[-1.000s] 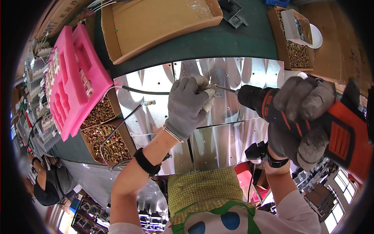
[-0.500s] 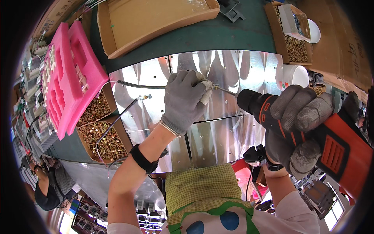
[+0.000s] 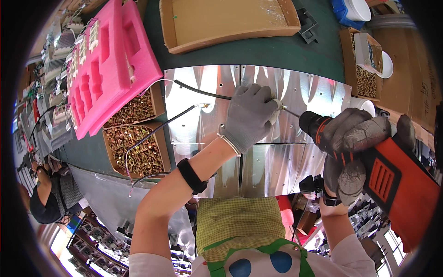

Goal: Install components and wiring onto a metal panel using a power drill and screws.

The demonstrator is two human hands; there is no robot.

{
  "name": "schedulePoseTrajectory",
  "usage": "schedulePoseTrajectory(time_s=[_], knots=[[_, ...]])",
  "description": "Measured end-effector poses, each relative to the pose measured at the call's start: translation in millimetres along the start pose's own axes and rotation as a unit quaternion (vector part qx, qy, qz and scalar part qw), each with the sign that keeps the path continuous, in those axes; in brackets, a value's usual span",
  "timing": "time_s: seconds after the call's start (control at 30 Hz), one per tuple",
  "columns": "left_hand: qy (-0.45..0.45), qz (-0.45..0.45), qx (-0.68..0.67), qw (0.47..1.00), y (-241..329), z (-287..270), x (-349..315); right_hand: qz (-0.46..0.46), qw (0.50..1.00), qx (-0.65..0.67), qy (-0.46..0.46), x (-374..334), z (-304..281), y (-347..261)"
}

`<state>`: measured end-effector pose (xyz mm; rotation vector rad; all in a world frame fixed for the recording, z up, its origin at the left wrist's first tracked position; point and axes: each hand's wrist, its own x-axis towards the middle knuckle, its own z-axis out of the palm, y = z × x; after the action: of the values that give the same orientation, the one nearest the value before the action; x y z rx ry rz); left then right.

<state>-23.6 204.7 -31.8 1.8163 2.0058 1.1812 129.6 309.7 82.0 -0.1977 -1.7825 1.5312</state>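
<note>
My left hand [image 3: 253, 116], in a grey glove, is closed over the end of a black cable [image 3: 203, 93] on shiny metal panels [image 3: 272, 168]. A small brass-coloured piece shows by its fingertips; the rest is hidden under the fingers. My right hand [image 3: 353, 143], also gloved, is wrapped round the grip of a red and black power screwdriver [image 3: 380, 161]. Its long thin bit [image 3: 291, 112] points left and reaches the left fingertips. Left of my left hand, a second black cable [image 3: 159, 128] lies with a metal terminal [image 3: 202, 105] at its end.
Boxes of brass-coloured screws [image 3: 136, 152] stand at the left beside pink foam trays [image 3: 99, 78]. A shallow cardboard tray [image 3: 230, 39] lies at the back. Another screw box [image 3: 367, 83] and a white tub [image 3: 362, 106] stand at the right. Another person [image 3: 50, 194] is at the far left.
The view has shifted, so the panels, boxes and both hands sit farther right in it. Both hands keep their grips, and the screwdriver bit still meets the left fingertips.
</note>
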Motion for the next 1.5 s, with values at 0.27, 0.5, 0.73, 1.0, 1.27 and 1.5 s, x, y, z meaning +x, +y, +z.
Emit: schedulePoseTrajectory(time_s=[0.27,0.5,0.73,1.0,1.27,1.5], knots=[[0.005,0.008,0.010,1.000,-2,1,-2,-0.010,0.992,-0.055,0.117,17,55,-18],[0.028,0.027,0.014,0.999,-3,4,-1,-0.036,0.980,-0.151,0.123,14,63,-17],[0.020,0.025,0.019,0.999,-2,4,-1,-0.033,0.993,-0.052,0.104,11,45,-7],[0.017,0.021,0.021,0.999,-2,4,-2,-0.037,0.994,-0.058,0.089,12,46,-6],[-0.003,0.015,0.021,1.000,-3,6,-3,-0.079,0.996,-0.040,0.025,10,-19,-34],[-0.051,0.002,0.107,0.993,5,-28,-6,0.058,0.960,-0.173,0.213,-64,-62,-101]])
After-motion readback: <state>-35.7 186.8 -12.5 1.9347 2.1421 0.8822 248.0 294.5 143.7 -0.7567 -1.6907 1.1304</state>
